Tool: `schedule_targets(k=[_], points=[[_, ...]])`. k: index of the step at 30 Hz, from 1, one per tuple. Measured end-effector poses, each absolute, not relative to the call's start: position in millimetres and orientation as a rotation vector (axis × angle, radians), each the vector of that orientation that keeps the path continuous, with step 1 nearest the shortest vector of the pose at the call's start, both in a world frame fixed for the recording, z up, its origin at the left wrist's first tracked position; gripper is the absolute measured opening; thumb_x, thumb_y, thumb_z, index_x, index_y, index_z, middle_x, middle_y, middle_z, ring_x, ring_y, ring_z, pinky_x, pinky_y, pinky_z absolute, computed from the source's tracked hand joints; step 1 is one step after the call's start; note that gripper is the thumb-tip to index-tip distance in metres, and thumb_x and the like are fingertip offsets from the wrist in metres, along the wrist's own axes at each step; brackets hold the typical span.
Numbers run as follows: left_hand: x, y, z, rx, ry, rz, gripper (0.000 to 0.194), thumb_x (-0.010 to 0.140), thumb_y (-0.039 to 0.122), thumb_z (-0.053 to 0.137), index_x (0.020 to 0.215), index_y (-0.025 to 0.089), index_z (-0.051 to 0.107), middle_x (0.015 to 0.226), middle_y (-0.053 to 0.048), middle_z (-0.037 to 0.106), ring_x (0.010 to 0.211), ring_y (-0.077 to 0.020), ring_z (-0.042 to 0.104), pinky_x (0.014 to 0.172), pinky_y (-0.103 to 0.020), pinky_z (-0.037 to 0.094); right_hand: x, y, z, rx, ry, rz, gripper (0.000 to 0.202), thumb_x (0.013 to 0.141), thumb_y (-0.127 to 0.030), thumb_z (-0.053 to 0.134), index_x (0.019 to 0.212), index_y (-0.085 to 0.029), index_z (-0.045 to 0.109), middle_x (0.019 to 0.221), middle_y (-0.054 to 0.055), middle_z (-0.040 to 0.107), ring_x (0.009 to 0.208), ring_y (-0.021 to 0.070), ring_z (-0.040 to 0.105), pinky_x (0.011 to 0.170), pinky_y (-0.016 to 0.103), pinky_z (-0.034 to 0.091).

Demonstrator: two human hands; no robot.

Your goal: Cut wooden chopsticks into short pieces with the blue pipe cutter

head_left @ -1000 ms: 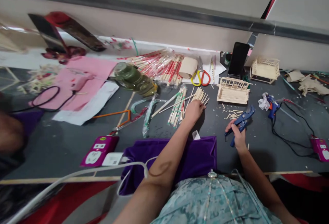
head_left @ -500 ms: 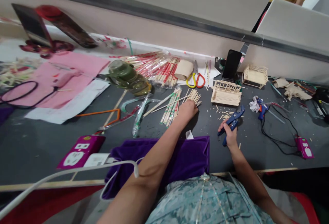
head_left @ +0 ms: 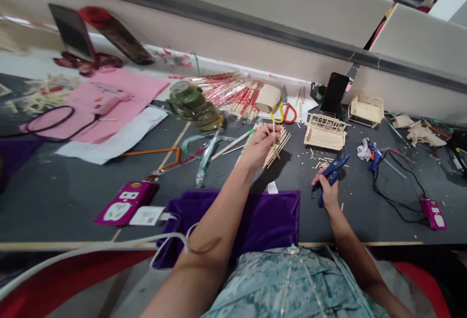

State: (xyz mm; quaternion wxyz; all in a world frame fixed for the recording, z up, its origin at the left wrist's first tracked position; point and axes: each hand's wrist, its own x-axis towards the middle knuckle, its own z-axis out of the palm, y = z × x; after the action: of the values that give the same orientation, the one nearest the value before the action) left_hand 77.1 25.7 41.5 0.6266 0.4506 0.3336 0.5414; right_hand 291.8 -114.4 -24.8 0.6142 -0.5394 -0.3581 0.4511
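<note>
My left hand (head_left: 260,147) is closed, pinching a thin wooden stick (head_left: 274,135) above a pile of loose wooden sticks (head_left: 279,149). Under and left of that hand lie paper-wrapped chopsticks (head_left: 241,151), partly covered by it. My right hand (head_left: 328,191) is wrapped around blue hand cutters (head_left: 334,167), whose head points up and to the right. Short cut stick pieces (head_left: 322,163) lie scattered just beyond the cutters. Behind them stands a small bed-like model made of sticks (head_left: 325,135), and farther back a second stick model (head_left: 366,110).
Scissors (head_left: 290,113), a phone (head_left: 334,93) and red-printed chopstick packs (head_left: 233,92) line the back. A green bottle (head_left: 193,106) leans to the left. A blue glue gun (head_left: 375,156) lies at right, a pink one (head_left: 113,100) at left. Purple cloth (head_left: 273,216) drapes over the front.
My left hand has lifted slightly off the stick pile, a stick now showing between its fingers. My right hand still holds the cutters in about the same place. The view has shifted slightly.
</note>
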Motion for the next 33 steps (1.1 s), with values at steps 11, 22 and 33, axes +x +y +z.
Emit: schedule_targets(k=[11, 22, 33], points=[[91.5, 13.6, 9.5, 1.216, 0.842, 1.159, 0.032, 0.086, 0.047, 0.067, 0.096, 0.019, 0.055, 0.083, 0.000, 0.056, 0.072, -0.0127, 0.058, 0.076, -0.029, 0.051, 290.3, -114.7, -23.1, -1.281, -0.828, 1.038, 0.030, 0.081, -0.046, 0.069, 0.093, -0.021, 0.058, 0.065, -0.004, 0.061, 0.059, 0.0158, 0.061, 0.062, 0.030, 0.050], [94.4, 9.9, 3.2, 1.437, 0.814, 1.073, 0.038, 0.094, 0.055, 0.052, 0.094, 0.019, 0.062, 0.081, -0.001, 0.052, 0.074, -0.0147, 0.050, 0.071, -0.028, 0.042, 289.6, -114.8, -23.6, -1.260, -0.818, 1.052, 0.029, 0.081, -0.045, 0.070, 0.091, -0.021, 0.058, 0.065, -0.004, 0.061, 0.058, 0.0155, 0.061, 0.061, 0.029, 0.050], [109.4, 7.0, 3.3, 1.192, 0.709, 1.079, 0.046, 0.090, 0.066, 0.055, 0.093, 0.020, 0.059, 0.073, 0.002, 0.044, 0.063, -0.0127, 0.038, 0.063, -0.026, 0.035, 290.7, -116.2, -25.8, -1.285, -0.870, 1.028, 0.029, 0.084, -0.046, 0.067, 0.094, -0.021, 0.058, 0.066, -0.003, 0.062, 0.061, 0.0164, 0.061, 0.066, 0.031, 0.050]])
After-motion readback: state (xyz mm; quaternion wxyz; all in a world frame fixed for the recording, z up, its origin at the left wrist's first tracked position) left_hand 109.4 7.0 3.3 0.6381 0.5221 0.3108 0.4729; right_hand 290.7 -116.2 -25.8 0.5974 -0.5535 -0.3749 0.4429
